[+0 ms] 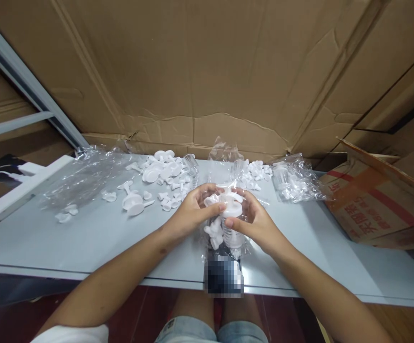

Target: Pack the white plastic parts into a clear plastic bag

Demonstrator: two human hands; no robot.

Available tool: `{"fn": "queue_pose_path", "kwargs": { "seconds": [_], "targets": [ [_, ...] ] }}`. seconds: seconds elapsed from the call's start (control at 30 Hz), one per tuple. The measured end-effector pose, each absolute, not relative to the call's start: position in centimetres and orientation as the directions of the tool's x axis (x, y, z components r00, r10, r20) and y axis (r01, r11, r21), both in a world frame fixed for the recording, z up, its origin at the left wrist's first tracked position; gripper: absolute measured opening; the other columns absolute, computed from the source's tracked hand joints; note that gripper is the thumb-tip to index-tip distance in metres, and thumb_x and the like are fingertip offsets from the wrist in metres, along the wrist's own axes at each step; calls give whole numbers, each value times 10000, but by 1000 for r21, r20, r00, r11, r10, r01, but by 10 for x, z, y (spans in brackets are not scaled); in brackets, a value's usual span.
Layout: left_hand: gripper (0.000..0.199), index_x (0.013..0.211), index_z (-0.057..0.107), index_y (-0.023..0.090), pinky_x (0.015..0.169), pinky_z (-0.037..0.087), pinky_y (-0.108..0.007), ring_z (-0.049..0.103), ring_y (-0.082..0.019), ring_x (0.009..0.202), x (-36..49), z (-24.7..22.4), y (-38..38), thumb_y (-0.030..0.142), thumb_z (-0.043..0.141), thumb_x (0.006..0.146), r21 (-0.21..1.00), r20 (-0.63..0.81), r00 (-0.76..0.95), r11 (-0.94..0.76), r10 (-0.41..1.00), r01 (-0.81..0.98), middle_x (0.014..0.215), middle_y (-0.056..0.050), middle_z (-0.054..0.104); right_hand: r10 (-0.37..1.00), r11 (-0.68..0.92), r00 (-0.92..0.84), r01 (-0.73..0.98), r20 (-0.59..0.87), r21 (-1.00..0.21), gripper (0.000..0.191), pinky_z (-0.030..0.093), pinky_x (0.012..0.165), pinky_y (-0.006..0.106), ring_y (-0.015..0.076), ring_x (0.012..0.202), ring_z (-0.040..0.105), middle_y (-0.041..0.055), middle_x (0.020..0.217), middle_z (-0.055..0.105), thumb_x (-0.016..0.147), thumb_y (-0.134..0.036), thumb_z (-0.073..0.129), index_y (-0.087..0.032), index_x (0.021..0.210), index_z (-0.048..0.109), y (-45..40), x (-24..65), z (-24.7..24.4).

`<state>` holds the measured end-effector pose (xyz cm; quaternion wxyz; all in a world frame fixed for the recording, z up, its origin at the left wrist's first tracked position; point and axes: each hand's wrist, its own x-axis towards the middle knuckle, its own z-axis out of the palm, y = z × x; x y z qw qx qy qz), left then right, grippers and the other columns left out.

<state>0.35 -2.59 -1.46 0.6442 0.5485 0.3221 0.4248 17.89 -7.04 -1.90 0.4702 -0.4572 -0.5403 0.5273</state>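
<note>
Both my hands meet over the middle of a pale grey table [85, 238]. My left hand [192, 212] and my right hand [253, 221] grip a clear plastic bag [224, 233] that holds white plastic parts, with a round white cap near the bag's mouth. The bag hangs down toward the table's front edge. Loose white plastic parts [160, 178] lie scattered just beyond my left hand. Several more white pieces [257, 174] sit behind my right hand.
Empty clear bags [81, 176] lie at the far left. A filled clear bag [294, 181] rests at the far right, next to an open cardboard box [378, 205] with red print. Flattened cardboard [207, 71] lines the wall behind the table.
</note>
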Motion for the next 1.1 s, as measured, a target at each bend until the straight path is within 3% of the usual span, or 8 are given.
{"fn": "queue_pose_path", "kwargs": {
  "seconds": [0.13,0.23,0.47,0.67,0.9,1.03,1.1],
  "targets": [
    [478,1179,554,239,880,460,-306,593,-187,1020,2,-12,-25,286,725,736,971,68,482,53,874,-232,1142,-64,611,995,81,-62,15,80,-997,579,481,923,398,234,1083,587,83,1169,605,698,-402,741,-254,1189,474,-68,181,-16],
    [568,1251,510,261,890,457,-321,588,-197,1050,1,-11,-25,267,736,729,971,17,533,113,846,-211,1135,-64,626,996,82,-29,9,82,-997,567,463,947,415,242,1098,575,89,1171,598,698,-404,740,-246,1173,476,-67,183,-13],
    [290,894,661,155,661,468,-251,606,-127,708,3,-16,-20,328,762,684,992,-47,499,99,866,-79,800,-17,664,993,71,-86,-55,76,-996,623,520,830,369,219,1007,611,64,1110,603,666,-377,773,-285,1189,447,-65,183,-17],
    [215,748,662,141,633,433,-235,575,-108,637,4,-17,-22,329,750,694,993,-14,450,64,893,-97,693,3,648,988,97,-111,-84,106,-992,654,492,864,343,204,1070,579,39,1179,584,642,-328,805,-324,1189,446,-64,187,-19],
    [233,859,667,147,729,451,-266,602,-139,776,2,-13,-21,333,725,731,998,-4,459,34,888,-59,840,-36,664,984,76,-151,-98,90,-992,536,487,860,351,201,988,615,37,1078,634,655,-317,795,-270,1114,523,-63,187,-16],
    [493,1174,543,244,860,455,-323,583,-191,1013,0,-8,-22,304,737,725,988,52,504,28,862,-150,1121,-52,605,985,100,-137,-72,109,-992,439,479,857,339,189,979,615,37,1052,643,688,-320,771,-245,1063,556,-62,188,-14],
    [591,1243,476,263,894,446,-343,552,-208,1077,-1,-7,-23,300,744,717,982,90,498,8,863,-191,1172,-63,572,986,106,-125,-45,111,-993,425,484,830,334,185,950,618,35,1028,644,686,-331,770,-239,1043,560,-62,188,-15]
  ]
}}
